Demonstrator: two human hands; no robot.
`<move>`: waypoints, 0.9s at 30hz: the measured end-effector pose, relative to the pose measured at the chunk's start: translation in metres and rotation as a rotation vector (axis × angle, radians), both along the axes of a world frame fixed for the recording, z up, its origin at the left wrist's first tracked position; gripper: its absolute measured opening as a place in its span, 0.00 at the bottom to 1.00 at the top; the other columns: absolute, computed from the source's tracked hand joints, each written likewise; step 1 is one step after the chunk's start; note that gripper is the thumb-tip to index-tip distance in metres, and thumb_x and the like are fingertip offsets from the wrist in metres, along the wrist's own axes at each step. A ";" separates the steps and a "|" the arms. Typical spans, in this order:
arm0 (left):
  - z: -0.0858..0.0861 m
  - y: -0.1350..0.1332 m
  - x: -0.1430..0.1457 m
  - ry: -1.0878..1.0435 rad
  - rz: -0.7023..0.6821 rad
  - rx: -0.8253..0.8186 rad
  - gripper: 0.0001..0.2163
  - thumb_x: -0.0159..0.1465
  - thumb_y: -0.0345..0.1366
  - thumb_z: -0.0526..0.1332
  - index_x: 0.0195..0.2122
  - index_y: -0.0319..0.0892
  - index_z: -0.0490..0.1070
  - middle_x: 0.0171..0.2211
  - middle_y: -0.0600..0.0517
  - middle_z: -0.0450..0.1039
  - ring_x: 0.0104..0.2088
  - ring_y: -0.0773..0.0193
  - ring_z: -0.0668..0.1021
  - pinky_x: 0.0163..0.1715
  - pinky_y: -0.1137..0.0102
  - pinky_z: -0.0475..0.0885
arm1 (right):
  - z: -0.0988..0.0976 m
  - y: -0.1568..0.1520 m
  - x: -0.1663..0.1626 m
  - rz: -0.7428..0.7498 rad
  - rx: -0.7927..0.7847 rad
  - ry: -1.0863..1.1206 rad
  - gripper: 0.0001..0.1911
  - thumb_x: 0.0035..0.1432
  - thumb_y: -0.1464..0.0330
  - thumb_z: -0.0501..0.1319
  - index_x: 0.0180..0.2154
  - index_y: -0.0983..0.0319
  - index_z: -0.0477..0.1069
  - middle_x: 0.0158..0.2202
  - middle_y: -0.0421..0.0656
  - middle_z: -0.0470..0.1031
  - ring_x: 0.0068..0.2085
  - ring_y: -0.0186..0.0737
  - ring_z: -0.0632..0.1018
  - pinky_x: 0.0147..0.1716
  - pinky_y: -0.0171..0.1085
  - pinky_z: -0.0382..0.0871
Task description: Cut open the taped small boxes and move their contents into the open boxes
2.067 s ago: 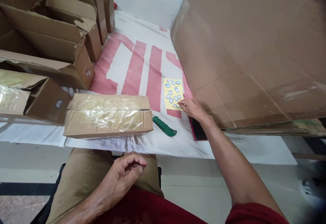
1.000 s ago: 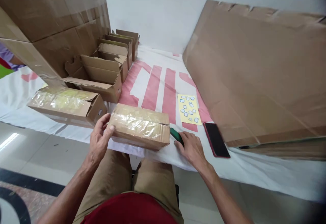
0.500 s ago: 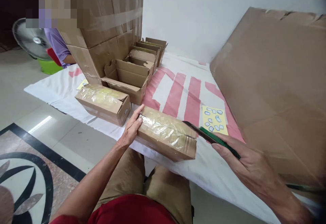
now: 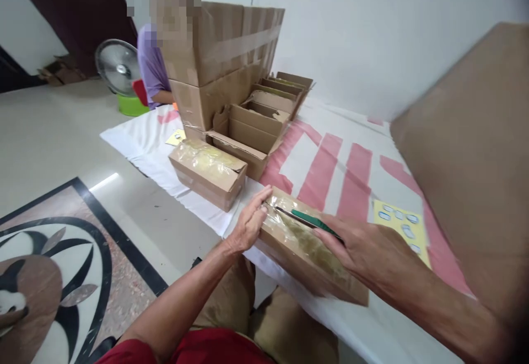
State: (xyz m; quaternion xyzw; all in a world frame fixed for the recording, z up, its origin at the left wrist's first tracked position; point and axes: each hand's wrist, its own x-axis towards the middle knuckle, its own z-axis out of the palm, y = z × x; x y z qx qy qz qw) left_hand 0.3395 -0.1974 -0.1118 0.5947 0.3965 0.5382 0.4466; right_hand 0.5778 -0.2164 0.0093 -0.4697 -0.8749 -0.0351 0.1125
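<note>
A long cardboard box, its top covered with shiny clear tape, lies on the table edge in front of my lap. My left hand grips its left end, thumb on top and fingers along the far side. In my right hand is a green box cutter. The cutter's dark blade lies along the taped top seam, its tip close to my left fingers. To the left sits a second taped box, apart from the one I hold.
Behind stand several open boxes in a row beside tall stacked cartons. A big cardboard sheet or box rises at right. Near it lies a yellow card. A person in purple sits behind the stack, near a fan.
My right hand has brought the cutter from the box's right end leftward along the top, close to my left hand. My left hand still grips the box. The view has turned left.
</note>
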 end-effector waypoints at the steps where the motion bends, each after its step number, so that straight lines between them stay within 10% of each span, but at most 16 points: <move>1: 0.000 0.001 0.001 0.007 -0.001 0.000 0.25 0.72 0.43 0.55 0.66 0.40 0.71 0.72 0.42 0.65 0.73 0.47 0.65 0.76 0.51 0.54 | -0.001 0.003 0.003 0.030 0.000 0.003 0.14 0.67 0.57 0.56 0.39 0.52 0.80 0.23 0.42 0.80 0.17 0.44 0.73 0.17 0.41 0.49; 9: 0.002 0.000 0.001 0.012 0.001 -0.022 0.25 0.70 0.40 0.55 0.66 0.37 0.72 0.71 0.41 0.67 0.72 0.47 0.67 0.75 0.51 0.57 | 0.010 0.013 -0.016 0.078 -0.005 -0.235 0.09 0.61 0.65 0.61 0.29 0.53 0.75 0.16 0.44 0.73 0.15 0.44 0.70 0.16 0.41 0.40; 20: 0.005 -0.004 0.008 -0.021 0.131 -0.120 0.25 0.64 0.39 0.58 0.61 0.39 0.78 0.63 0.46 0.77 0.66 0.49 0.76 0.70 0.58 0.66 | 0.069 -0.011 -0.035 -0.227 -0.473 -0.615 0.09 0.66 0.74 0.60 0.39 0.61 0.80 0.31 0.48 0.82 0.32 0.51 0.82 0.25 0.40 0.57; 27: 0.007 -0.004 0.010 0.033 0.213 -0.126 0.25 0.61 0.40 0.58 0.57 0.38 0.81 0.57 0.46 0.82 0.59 0.49 0.80 0.62 0.59 0.74 | 0.055 -0.025 0.004 -0.225 -0.445 -0.551 0.13 0.61 0.77 0.64 0.25 0.59 0.75 0.23 0.45 0.76 0.24 0.42 0.74 0.23 0.39 0.48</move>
